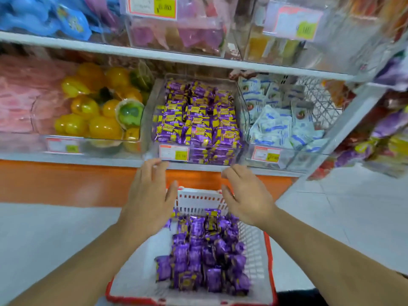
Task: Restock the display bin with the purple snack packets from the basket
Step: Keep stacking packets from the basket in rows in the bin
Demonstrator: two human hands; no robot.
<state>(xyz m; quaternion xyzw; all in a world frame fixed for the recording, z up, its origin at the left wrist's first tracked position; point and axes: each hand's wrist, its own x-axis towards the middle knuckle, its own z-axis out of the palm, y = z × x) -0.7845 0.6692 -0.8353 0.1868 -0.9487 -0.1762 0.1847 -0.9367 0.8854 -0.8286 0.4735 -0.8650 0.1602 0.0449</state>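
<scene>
Both the left hand (148, 191) and the right hand (247, 195) are hovering spread and holding nothing at the shelf's front edge, just below the display bin (152, 102). The bin is looking nearly full, so added purple snack packets (205, 250), now lying in the basket (268, 257) on the floor, are likely to be sliding over its front wall.

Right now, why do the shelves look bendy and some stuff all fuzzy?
In the head view the wide lens curves the shelf edge; the top bins and the picture's corners smear with blur; the purple packets in the display bin look sharpest, and both hands, left, right, slightly soft.
</scene>
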